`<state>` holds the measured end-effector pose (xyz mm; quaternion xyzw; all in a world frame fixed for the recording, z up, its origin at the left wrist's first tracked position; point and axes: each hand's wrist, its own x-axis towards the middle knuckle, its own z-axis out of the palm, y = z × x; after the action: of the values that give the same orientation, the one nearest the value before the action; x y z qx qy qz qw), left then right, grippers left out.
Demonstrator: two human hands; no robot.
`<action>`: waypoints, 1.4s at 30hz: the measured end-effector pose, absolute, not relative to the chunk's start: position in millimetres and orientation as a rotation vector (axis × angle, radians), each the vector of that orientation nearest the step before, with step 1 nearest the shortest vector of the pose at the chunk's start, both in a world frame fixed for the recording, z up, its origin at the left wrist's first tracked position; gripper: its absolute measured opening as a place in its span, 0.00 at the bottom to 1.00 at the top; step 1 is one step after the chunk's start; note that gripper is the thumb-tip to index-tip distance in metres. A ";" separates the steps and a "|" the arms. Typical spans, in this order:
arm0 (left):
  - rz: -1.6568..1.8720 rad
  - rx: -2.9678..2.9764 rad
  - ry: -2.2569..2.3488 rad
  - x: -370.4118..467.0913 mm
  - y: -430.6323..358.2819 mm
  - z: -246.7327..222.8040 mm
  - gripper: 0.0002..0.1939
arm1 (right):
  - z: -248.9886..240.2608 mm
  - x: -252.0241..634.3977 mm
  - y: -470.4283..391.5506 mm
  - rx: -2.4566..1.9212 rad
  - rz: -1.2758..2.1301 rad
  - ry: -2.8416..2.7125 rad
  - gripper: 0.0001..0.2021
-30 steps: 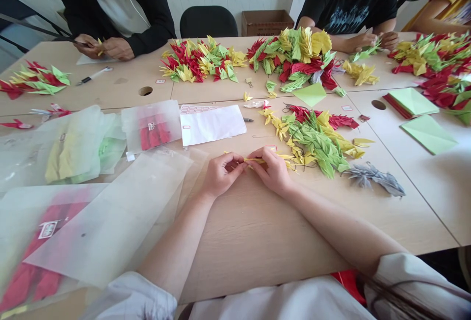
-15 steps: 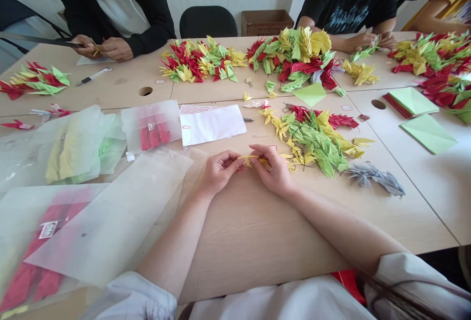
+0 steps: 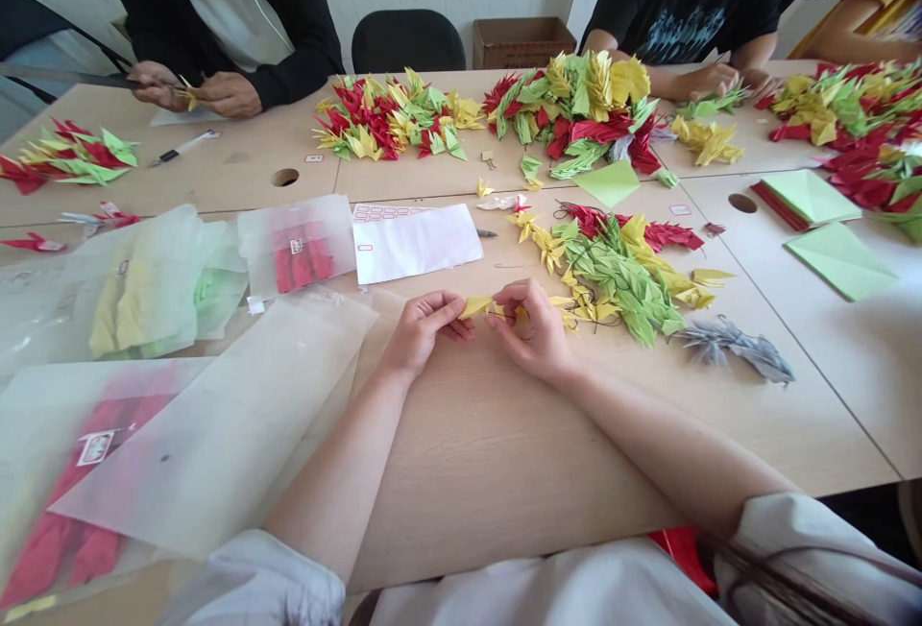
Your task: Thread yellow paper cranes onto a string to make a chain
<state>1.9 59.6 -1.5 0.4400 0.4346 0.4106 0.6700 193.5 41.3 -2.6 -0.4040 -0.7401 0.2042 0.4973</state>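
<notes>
Between my hands is a small folded yellow paper piece (image 3: 475,306), near the middle of the view. My left hand (image 3: 426,330) pinches its left end between thumb and fingers. At its right end my right hand (image 3: 531,330) has its fingers closed together; what lies between those fingertips is too small to make out. Just beyond my right hand, strings of folded yellow paper (image 3: 587,300) and green paper (image 3: 619,276) lie on the table (image 3: 461,472), with dark threads among them. A grey bundle (image 3: 741,348) rests to their right.
Translucent bags (image 3: 223,424) with red and yellow paper cover the left side. A white sheet (image 3: 418,247) and pen (image 3: 487,233) lie ahead. Green squares (image 3: 839,256) are at right. Colourful paper piles (image 3: 396,117) line the far side, where people sit, their hands (image 3: 229,94) busy with paper.
The yellow piece has turned and shows a broader face. My left hand has shifted slightly left, and my right fingers have changed their hold. Across the table, people's hands moved slightly.
</notes>
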 end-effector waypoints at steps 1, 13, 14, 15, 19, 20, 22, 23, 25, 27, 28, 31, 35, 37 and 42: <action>0.915 1.003 0.977 2.0 59.2 -1.3 0.15 | -3.2 193.2 41.3 -0.993 0.489 -1.788 0.08; 0.835 1.190 0.934 2.1 55.0 2.4 0.14 | -3.9 192.2 41.1 -1.002 0.445 -1.776 0.04; 0.837 1.189 0.932 2.5 54.8 1.5 0.14 | -3.6 192.7 40.9 -1.003 0.457 -1.788 0.04; 0.846 1.185 0.930 3.0 54.7 0.1 0.14 | -3.3 193.2 40.8 -1.008 0.466 -1.797 0.04; 0.925 1.169 0.927 5.4 55.1 -6.9 0.14 | -2.5 195.0 40.8 -1.043 0.453 -1.835 0.05; 0.951 1.169 0.926 6.3 55.2 -8.1 0.14 | -2.7 195.1 41.2 -1.050 0.441 -1.851 0.06; 0.994 1.192 0.926 8.3 55.0 -8.4 0.14 | -3.4 194.8 42.4 -1.051 0.410 -1.877 0.06; 1.010 1.214 0.931 9.3 54.7 -7.5 0.14 | -4.0 194.5 42.9 -1.049 0.395 -1.879 0.05; 1.024 1.274 0.946 11.2 53.7 -4.2 0.14 | -4.8 193.8 43.7 -1.037 0.374 -1.872 0.02; 1.019 1.338 0.965 12.6 52.4 -0.6 0.15 | -4.9 193.6 43.9 -1.014 0.366 -1.872 0.02; 1.012 1.367 0.974 13.1 51.8 0.7 0.15 | -4.5 193.6 43.9 -1.000 0.366 -1.882 0.02; 0.992 1.397 0.999 13.9 50.1 0.6 0.14 | -3.0 194.5 43.5 -0.967 0.366 -1.931 0.04; 0.987 1.323 1.053 14.4 49.5 -3.2 0.14 | -2.9 195.9 42.3 -0.970 0.350 -1.925 0.04; 1.009 1.326 1.063 14.5 49.8 -4.3 0.14 | -3.5 196.4 41.3 -0.974 0.332 -1.897 0.05; 1.041 1.360 1.053 14.0 51.4 -7.8 0.13 | -5.1 195.7 40.5 -0.946 0.299 -1.962 0.06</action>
<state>14.0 51.4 -7.8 0.5712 0.4422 0.4371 0.5358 195.7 40.5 -5.1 -0.3834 -0.7950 0.1213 0.4541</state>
